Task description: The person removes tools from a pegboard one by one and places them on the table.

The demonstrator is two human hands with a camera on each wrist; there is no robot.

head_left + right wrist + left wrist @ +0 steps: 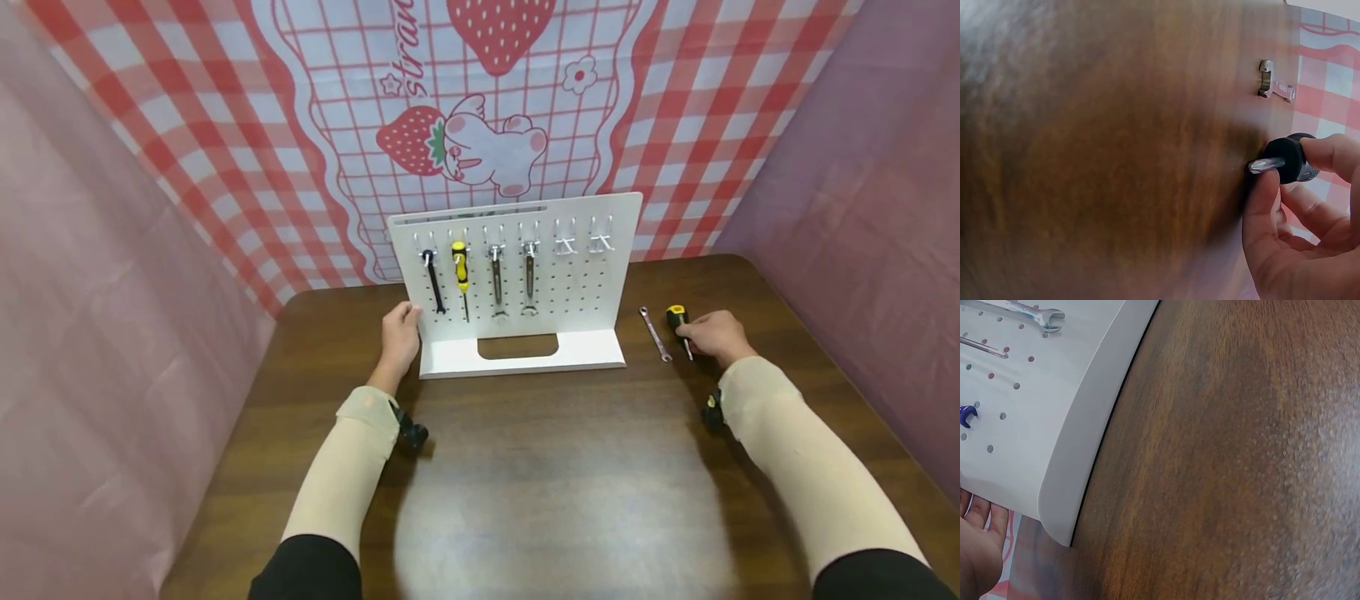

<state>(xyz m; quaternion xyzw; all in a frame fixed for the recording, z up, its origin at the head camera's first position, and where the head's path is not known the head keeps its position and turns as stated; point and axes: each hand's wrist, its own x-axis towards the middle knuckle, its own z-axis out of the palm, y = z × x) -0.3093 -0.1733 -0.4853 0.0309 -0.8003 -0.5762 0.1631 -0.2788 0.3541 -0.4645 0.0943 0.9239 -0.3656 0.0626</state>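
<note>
A white pegboard stand stands upright on the table. At its left edge my left hand grips the side; in the left wrist view, that hand's fingers pass behind the board. Off to the right of the stand, my right hand pinches a screwdriver with a black and yellow handle. Its cross-shaped tip points toward the camera in the right wrist view, with thumb and fingers at the front of the handle. Beside it on the table lies a silver wrench.
From the pegboard hooks hang a dark wrench, a yellow screwdriver and two silver wrenches, one left, one right. Two hooks at the right carry nothing. Behind the brown table hangs a checked strawberry cloth.
</note>
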